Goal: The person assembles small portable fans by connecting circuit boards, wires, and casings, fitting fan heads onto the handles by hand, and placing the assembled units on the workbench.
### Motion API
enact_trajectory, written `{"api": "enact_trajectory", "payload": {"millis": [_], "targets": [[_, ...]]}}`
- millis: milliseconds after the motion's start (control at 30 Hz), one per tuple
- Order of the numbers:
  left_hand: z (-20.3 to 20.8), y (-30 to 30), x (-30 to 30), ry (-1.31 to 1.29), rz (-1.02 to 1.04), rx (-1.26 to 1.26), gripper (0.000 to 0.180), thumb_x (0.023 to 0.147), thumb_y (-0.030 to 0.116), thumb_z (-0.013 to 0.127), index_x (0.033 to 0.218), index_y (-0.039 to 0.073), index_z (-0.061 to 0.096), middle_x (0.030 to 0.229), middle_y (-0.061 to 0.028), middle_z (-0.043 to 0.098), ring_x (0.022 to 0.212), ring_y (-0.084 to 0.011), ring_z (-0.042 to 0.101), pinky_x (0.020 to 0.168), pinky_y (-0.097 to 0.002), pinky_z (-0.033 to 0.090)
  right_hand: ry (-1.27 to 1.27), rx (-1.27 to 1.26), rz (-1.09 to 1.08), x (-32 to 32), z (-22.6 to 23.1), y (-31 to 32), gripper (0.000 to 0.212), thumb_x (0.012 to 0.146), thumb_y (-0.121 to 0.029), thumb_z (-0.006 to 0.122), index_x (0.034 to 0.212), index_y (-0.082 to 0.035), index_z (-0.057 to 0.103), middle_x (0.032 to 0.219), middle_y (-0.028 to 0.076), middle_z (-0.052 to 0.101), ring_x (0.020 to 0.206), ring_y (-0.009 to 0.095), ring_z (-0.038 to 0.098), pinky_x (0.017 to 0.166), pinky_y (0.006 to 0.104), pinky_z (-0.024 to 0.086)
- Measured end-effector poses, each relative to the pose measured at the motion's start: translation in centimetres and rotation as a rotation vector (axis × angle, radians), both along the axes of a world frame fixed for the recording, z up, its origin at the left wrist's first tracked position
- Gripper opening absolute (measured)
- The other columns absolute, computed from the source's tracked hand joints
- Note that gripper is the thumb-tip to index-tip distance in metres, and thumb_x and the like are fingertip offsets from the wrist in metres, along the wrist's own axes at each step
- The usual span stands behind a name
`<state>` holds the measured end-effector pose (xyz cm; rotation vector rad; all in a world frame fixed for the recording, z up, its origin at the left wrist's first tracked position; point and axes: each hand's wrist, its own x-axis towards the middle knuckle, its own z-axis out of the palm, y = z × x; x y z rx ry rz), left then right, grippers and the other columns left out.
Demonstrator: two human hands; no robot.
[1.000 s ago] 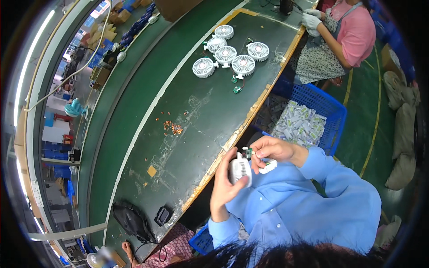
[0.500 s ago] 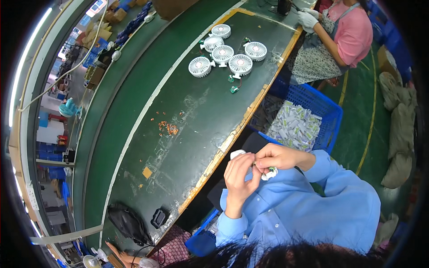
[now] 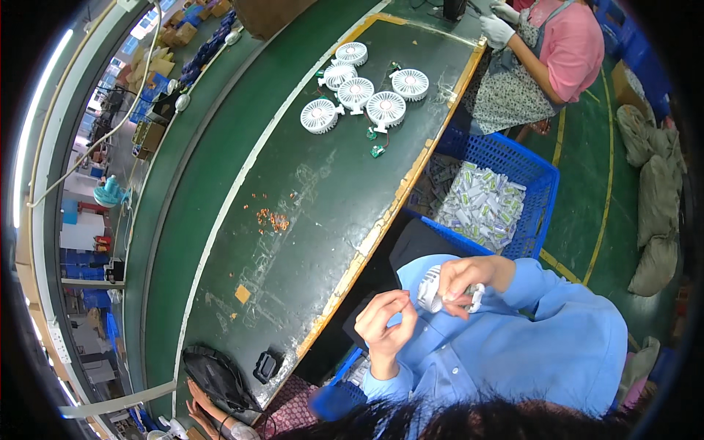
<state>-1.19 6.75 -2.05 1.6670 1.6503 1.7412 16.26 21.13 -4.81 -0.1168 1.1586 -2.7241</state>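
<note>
My right hand [image 3: 468,282] grips a small white fan head [image 3: 428,290], its slotted rim showing beside my fingers. A white end piece pokes out on the other side of that hand. To the left, and apart from the fan, my left hand [image 3: 386,323] has its thumb and fingers drawn together; anything pinched there is too small to make out. Both hands are over my lap, off the bench's edge. Several white round fans [image 3: 356,94] lie on the green bench [image 3: 293,271], some with small green circuit boards [image 3: 378,151] on wires.
Small copper-coloured parts [image 3: 273,220] are scattered mid-bench. A black bag [image 3: 216,378] and a black box [image 3: 265,365] lie at the near left end. Beside me stands a blue crate [image 3: 539,172] of wrapped cells. A gloved co-worker [image 3: 568,51] sits beyond; another person's hand [image 3: 202,411] is near the bag.
My hands have come apart, the left moving left and down, the right slightly right. The fan head stays in my right hand and shows more. Another person's hand has shifted near the black bag.
</note>
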Motion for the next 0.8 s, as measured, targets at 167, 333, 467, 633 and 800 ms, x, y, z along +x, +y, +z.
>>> {"api": "enact_trajectory", "payload": {"millis": [167,333,467,633,800], "targets": [[0.5,-0.6,0.1,-0.213,0.025,0.032,0.016,0.075,-0.012,0.072,0.086,-0.003,0.064,0.086,-0.0185,0.071,0.079,-0.0240,0.071,0.075,-0.0328,0.057,-0.294,0.441,-0.328,5.2,-3.3,5.7,0.023,0.090,-0.015,0.058,0.080,0.002,0.070,0.075,0.011,0.071,0.070,0.015,0.066,0.064,0.0290,0.050],[0.4,-0.4,-0.9,-0.429,0.074,0.050,0.017,0.085,-0.009,0.063,0.100,0.000,0.059,0.098,-0.0178,0.065,0.088,-0.0269,0.069,0.072,-0.0346,0.059,-1.088,2.045,-0.166,8.6,-8.6,7.8,0.048,0.090,-0.034,0.062,0.121,0.003,0.060,0.120,0.025,0.061,0.121,0.036,0.055,0.099,0.0438,0.045],[0.8,0.0,-1.6,-0.621,0.134,0.138,0.018,0.087,0.001,0.068,0.103,0.002,0.059,0.101,-0.0165,0.064,0.089,-0.0263,0.067,0.070,-0.0332,0.058,-0.617,1.265,-0.547,5.8,-7.6,5.3,0.055,0.091,-0.037,0.065,0.128,0.003,0.056,0.126,0.024,0.058,0.115,0.036,0.059,0.100,0.0436,0.047],[2.3,1.4,-0.7,-0.728,0.073,0.145,0.021,0.086,0.001,0.069,0.105,0.003,0.059,0.104,-0.0159,0.064,0.091,-0.0272,0.067,0.071,-0.0334,0.058,-0.073,0.352,-0.426,-1.1,-5.3,0.5,0.072,0.093,-0.020,0.064,0.152,-0.005,0.025,0.146,0.015,0.044,0.137,0.025,0.041,0.110,0.0415,0.037],[3.2,1.7,-0.4,-0.545,0.133,0.134,0.021,0.087,-0.001,0.067,0.105,0.002,0.058,0.103,-0.0176,0.065,0.089,-0.0277,0.068,0.072,-0.0354,0.060,-0.010,0.006,-0.401,-3.6,-3.3,-1.6,0.082,0.082,-0.019,0.074,0.150,-0.003,0.032,0.137,0.010,0.054,0.130,0.019,0.049,0.110,0.0346,0.036]]}}
